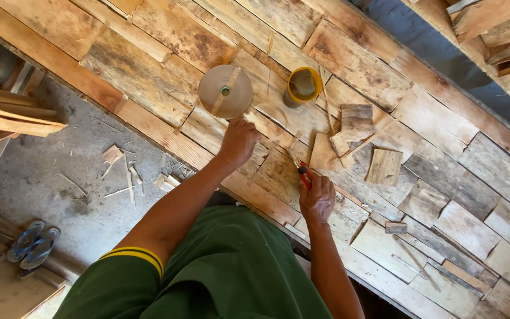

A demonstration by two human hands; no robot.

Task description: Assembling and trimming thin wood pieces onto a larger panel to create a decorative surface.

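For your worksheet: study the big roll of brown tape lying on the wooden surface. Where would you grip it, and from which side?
Probably grip the roll of brown tape across its outer rim, coming from above. It lies flat with its broad face up, so only the round edge offers opposing sides. The left hand sits just beside its near edge; the yellow cup crowds the other side.

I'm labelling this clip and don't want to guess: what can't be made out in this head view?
- Right hand: its tool shows only a red handle; the fist covers the rest.
- Left hand: fingertips curl under by the tape roll; any contact is hidden.
- Yellow cup: contents too small to tell.
- Wooden table: cut off by the picture's edges.
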